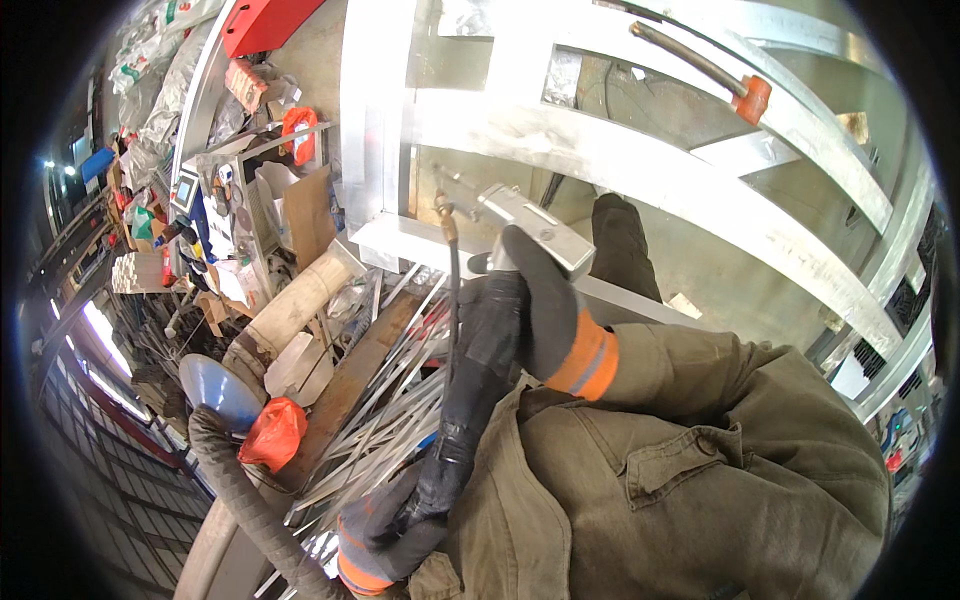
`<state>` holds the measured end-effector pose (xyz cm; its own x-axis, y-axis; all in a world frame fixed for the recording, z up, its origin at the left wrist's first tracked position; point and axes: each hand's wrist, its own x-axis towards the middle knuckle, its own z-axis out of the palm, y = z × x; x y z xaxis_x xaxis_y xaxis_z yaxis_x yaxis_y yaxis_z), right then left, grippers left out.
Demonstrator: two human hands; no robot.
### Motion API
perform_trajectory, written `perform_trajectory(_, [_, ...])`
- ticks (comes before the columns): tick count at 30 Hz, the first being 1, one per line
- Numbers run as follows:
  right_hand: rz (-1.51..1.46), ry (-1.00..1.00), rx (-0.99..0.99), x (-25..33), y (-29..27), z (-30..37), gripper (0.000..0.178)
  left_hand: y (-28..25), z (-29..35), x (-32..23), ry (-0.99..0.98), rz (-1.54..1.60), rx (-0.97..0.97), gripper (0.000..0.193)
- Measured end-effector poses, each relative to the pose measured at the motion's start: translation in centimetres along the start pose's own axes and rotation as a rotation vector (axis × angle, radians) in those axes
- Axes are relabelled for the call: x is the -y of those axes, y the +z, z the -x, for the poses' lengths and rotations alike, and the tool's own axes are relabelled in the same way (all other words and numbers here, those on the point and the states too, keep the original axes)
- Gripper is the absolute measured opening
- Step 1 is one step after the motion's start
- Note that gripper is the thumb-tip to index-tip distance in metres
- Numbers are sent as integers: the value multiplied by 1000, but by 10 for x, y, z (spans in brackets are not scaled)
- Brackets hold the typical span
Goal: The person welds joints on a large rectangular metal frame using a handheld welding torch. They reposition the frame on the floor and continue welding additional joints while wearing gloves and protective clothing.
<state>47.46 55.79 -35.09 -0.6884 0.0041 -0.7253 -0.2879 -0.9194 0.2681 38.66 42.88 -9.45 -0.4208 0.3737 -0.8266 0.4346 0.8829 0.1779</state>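
I hold a long black power tool [465, 385] slantwise in front of my body. It has a silver box-shaped head [540, 228] at its far end. My left hand [400, 520], in a dark glove with an orange cuff, is closed round the near end of the black body. Farther up, my right hand [555, 315], gloved alike, grips the tool just behind the silver head. A thin dark hose with a brass-coloured fitting [448, 215] runs along the tool's left side. The head is close to a pale metal frame [590, 150]; whether they touch, I cannot tell.
On the frame at the far right lies a hammer [752, 100] with an orange head. Many thin metal strips [385, 410] lie left of the tool, beside a brown board [365, 370]. An orange bag [273, 435], a blue-white bowl-shaped piece [218, 392] and a thick ribbed hose [250, 500] are farther left.
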Motion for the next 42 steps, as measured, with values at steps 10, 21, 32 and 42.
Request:
perform_trajectory(10, [163, -311, 147, -5, 24, 61, 46, -15, 0, 76, 340, 139, 38, 59])
perform_trajectory(21, [401, -996, 334, -139, 35, 40, 52, -91, -59, 236, 889, 157, -43, 57])
perform_trajectory(32, [649, -1300, 475, -300, 134, -7, 60, -185, -88, 414, 1015, 285, -87, 57])
perform_trajectory(42, [927, -1581, 188, -314, 204, -76, 62, -208, -198, 441, 1113, 445, -205, 48])
